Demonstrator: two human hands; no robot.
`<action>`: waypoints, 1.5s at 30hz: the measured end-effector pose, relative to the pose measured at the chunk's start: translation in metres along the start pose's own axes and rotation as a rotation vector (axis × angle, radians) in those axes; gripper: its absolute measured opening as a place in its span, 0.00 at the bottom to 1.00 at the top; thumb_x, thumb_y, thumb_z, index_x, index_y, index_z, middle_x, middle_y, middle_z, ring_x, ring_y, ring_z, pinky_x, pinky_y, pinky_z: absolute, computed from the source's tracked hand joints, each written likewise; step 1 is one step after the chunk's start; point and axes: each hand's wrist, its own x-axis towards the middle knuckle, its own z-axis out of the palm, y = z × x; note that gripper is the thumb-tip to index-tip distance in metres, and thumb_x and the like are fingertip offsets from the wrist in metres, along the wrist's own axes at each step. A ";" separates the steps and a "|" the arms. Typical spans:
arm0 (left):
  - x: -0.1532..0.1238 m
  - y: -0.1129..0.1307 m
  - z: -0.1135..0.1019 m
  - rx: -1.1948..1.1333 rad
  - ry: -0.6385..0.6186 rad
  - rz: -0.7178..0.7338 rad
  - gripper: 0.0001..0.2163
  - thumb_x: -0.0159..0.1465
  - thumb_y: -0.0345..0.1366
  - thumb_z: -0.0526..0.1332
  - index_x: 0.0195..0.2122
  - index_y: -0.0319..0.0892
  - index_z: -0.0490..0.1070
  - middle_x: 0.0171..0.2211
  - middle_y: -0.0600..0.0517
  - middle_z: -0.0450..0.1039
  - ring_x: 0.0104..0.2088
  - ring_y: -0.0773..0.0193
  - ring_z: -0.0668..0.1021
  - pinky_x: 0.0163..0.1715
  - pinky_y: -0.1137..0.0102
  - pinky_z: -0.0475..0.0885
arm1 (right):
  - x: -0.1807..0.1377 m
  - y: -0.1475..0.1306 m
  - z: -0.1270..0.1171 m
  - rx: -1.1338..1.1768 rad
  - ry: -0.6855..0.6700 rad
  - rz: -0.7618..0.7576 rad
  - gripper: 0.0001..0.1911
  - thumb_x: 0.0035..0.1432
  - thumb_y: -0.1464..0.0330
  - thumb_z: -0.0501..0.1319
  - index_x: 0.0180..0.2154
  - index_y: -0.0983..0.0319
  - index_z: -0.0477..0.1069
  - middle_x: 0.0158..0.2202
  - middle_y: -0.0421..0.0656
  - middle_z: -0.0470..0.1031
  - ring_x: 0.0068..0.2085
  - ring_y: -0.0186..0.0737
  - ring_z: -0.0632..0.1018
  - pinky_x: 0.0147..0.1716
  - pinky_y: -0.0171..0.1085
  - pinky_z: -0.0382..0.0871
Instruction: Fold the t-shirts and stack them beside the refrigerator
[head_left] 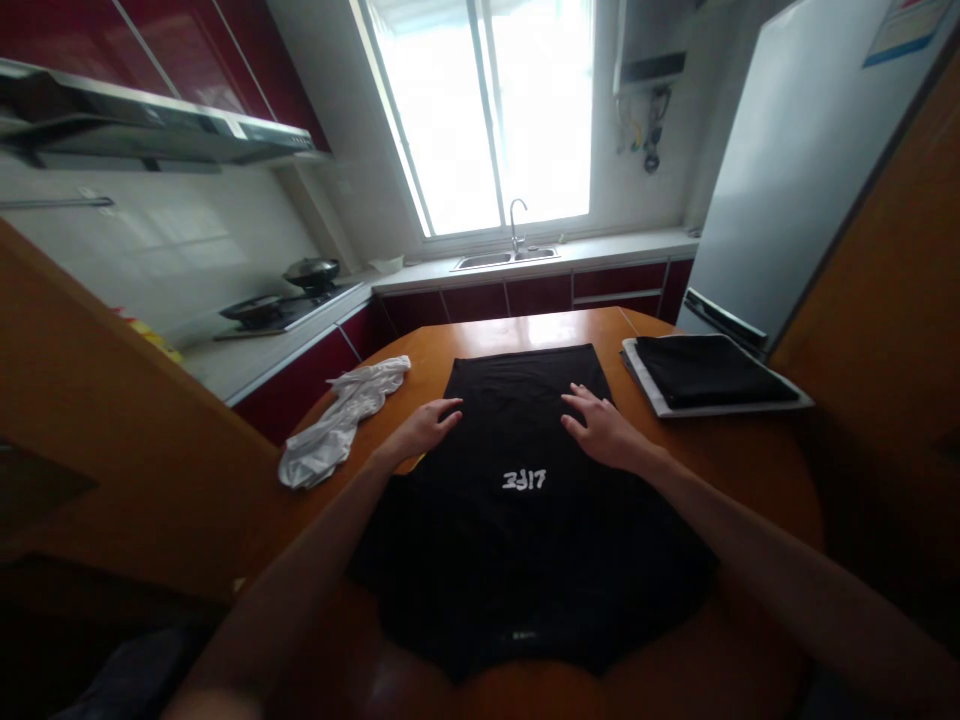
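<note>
A black T-shirt (517, 560) with a white "LIFE" print lies spread flat on the wooden table (420, 340), its hem toward the window and its collar toward me. Over the shirt's left edge is my left hand (424, 425), its fingers stretched out toward the cloth and holding nothing. My right hand (600, 428) is at the right side of the shirt, palm down with the fingers spread. Whether either hand presses on the fabric or hovers just above it, I cannot tell.
A crumpled white cloth (341, 420) lies at the table's left. At the right rests a stack of folded dark and white clothes (709, 372). Beyond are a counter with a sink (506, 258), a stove with pans (311, 272) and a fridge (795, 150).
</note>
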 end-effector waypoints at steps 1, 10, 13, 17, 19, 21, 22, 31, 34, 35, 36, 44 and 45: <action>-0.013 0.007 0.004 -0.015 0.006 0.009 0.27 0.66 0.52 0.53 0.58 0.40 0.73 0.57 0.43 0.75 0.58 0.51 0.76 0.61 0.61 0.68 | -0.011 -0.004 0.005 0.010 0.007 -0.002 0.27 0.68 0.61 0.54 0.65 0.65 0.64 0.72 0.53 0.53 0.72 0.49 0.55 0.69 0.51 0.48; -0.065 0.040 0.031 -0.091 0.032 0.050 0.20 0.68 0.45 0.54 0.54 0.42 0.75 0.54 0.45 0.77 0.55 0.54 0.78 0.59 0.60 0.71 | -0.038 -0.026 0.046 -0.039 0.029 -0.020 0.24 0.67 0.67 0.54 0.61 0.67 0.69 0.69 0.55 0.60 0.70 0.50 0.60 0.68 0.50 0.54; -0.069 0.036 0.040 -0.098 0.026 0.052 0.18 0.68 0.44 0.54 0.53 0.44 0.76 0.54 0.47 0.77 0.55 0.54 0.78 0.59 0.60 0.70 | -0.042 -0.022 0.052 -0.067 0.000 -0.026 0.25 0.67 0.67 0.54 0.62 0.68 0.68 0.69 0.56 0.59 0.71 0.51 0.59 0.68 0.51 0.54; -0.072 0.015 0.029 -0.104 0.033 0.051 0.18 0.67 0.45 0.55 0.51 0.44 0.77 0.53 0.46 0.77 0.54 0.54 0.78 0.59 0.61 0.70 | -0.046 -0.014 0.056 -0.067 -0.031 -0.022 0.25 0.67 0.67 0.54 0.62 0.68 0.68 0.69 0.56 0.59 0.70 0.51 0.59 0.68 0.51 0.54; -0.072 -0.003 0.013 -0.073 0.068 -0.006 0.19 0.65 0.47 0.56 0.50 0.43 0.77 0.52 0.46 0.78 0.54 0.53 0.78 0.59 0.60 0.70 | -0.047 -0.011 0.056 -0.061 -0.032 -0.023 0.24 0.67 0.67 0.54 0.61 0.68 0.69 0.69 0.56 0.60 0.70 0.51 0.60 0.67 0.52 0.55; -0.073 -0.022 -0.004 -0.031 0.128 -0.113 0.20 0.64 0.47 0.57 0.51 0.42 0.76 0.52 0.45 0.78 0.53 0.52 0.79 0.58 0.60 0.70 | -0.047 -0.007 0.058 -0.061 -0.017 -0.025 0.24 0.67 0.67 0.54 0.60 0.68 0.70 0.69 0.55 0.61 0.70 0.51 0.61 0.67 0.51 0.56; -0.075 -0.032 -0.011 -0.017 0.147 -0.175 0.21 0.63 0.47 0.57 0.51 0.42 0.76 0.52 0.44 0.78 0.52 0.52 0.79 0.56 0.61 0.71 | -0.047 -0.005 0.058 -0.061 -0.007 -0.027 0.24 0.67 0.66 0.55 0.60 0.68 0.70 0.68 0.55 0.61 0.70 0.51 0.61 0.67 0.51 0.57; -0.094 -0.078 -0.036 -0.043 -0.242 -0.443 0.21 0.52 0.54 0.65 0.36 0.40 0.78 0.35 0.45 0.82 0.37 0.53 0.82 0.34 0.70 0.73 | -0.048 0.003 0.064 -0.033 0.056 -0.045 0.23 0.66 0.65 0.56 0.57 0.69 0.73 0.65 0.58 0.66 0.66 0.53 0.67 0.66 0.49 0.60; -0.096 -0.081 -0.037 -0.098 -0.295 -0.453 0.25 0.51 0.58 0.65 0.35 0.39 0.77 0.31 0.46 0.81 0.33 0.55 0.80 0.30 0.71 0.70 | -0.049 0.003 0.064 -0.028 0.067 -0.045 0.22 0.65 0.65 0.57 0.56 0.69 0.74 0.64 0.58 0.67 0.66 0.54 0.68 0.66 0.50 0.61; -0.097 -0.080 -0.037 -0.111 -0.305 -0.456 0.26 0.52 0.60 0.63 0.35 0.39 0.77 0.31 0.46 0.80 0.32 0.56 0.80 0.29 0.71 0.69 | -0.049 0.003 0.065 -0.026 0.069 -0.047 0.22 0.65 0.65 0.57 0.56 0.68 0.75 0.64 0.58 0.68 0.65 0.54 0.68 0.66 0.50 0.61; -0.097 -0.080 -0.037 -0.123 -0.316 -0.459 0.26 0.53 0.61 0.62 0.34 0.39 0.76 0.30 0.46 0.80 0.32 0.57 0.79 0.29 0.71 0.68 | -0.049 0.003 0.065 -0.024 0.068 -0.050 0.22 0.65 0.65 0.57 0.55 0.68 0.75 0.64 0.58 0.68 0.65 0.54 0.69 0.65 0.50 0.61; -0.096 -0.079 -0.030 -0.124 -0.400 -0.389 0.23 0.44 0.54 0.70 0.33 0.40 0.73 0.30 0.51 0.75 0.30 0.62 0.73 0.27 0.72 0.64 | -0.050 0.004 0.070 -0.026 0.038 -0.089 0.22 0.65 0.63 0.56 0.56 0.67 0.75 0.64 0.57 0.68 0.64 0.53 0.70 0.65 0.49 0.63; -0.095 -0.079 -0.029 -0.126 -0.398 -0.383 0.22 0.44 0.53 0.70 0.32 0.41 0.72 0.29 0.53 0.73 0.29 0.63 0.72 0.26 0.72 0.63 | -0.051 0.004 0.070 -0.019 0.039 -0.097 0.22 0.65 0.63 0.56 0.55 0.67 0.75 0.63 0.57 0.68 0.64 0.53 0.70 0.65 0.49 0.63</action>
